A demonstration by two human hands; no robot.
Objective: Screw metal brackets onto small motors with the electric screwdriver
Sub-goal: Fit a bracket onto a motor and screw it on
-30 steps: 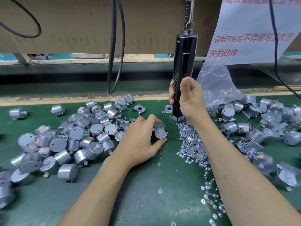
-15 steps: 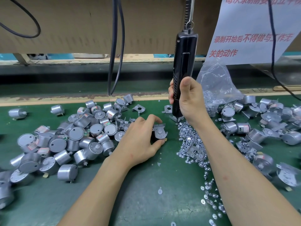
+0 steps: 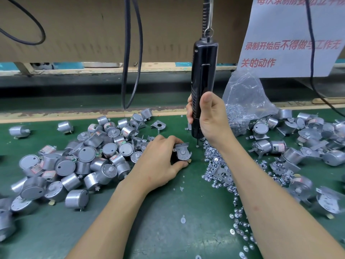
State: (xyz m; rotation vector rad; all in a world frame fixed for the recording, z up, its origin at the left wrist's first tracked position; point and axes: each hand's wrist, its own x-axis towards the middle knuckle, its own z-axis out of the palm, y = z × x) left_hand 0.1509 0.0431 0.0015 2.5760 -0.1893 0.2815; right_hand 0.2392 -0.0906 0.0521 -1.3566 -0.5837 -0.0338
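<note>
- Nearest me is the green tabletop (image 3: 158, 221). A trail of loose screws (image 3: 216, 165) runs across it, under my right forearm, up toward the tip of the screwdriver (image 3: 203, 75).
- A spare bracket (image 3: 223, 172) lies flat among those screws, on my side of the screwdriver.
- My left hand (image 3: 160, 161) curls around a small motor (image 3: 175, 157) down on the tabletop, just left of the screwdriver's tip. A metal bracket (image 3: 183, 153) sits on the motor's upturned face.
- My right hand (image 3: 211, 118) wraps around the screwdriver's lower body and holds it upright. Its tip points down just beside the metal bracket, not on it.
- Left of the screwdriver is a heap of bare motors (image 3: 84, 157); right of it are motors with brackets on (image 3: 298, 143).
- Behind the screwdriver, to its right, a clear plastic bag (image 3: 244, 98) holds more screws, and a paper sign (image 3: 291, 43) hangs above it.
</note>
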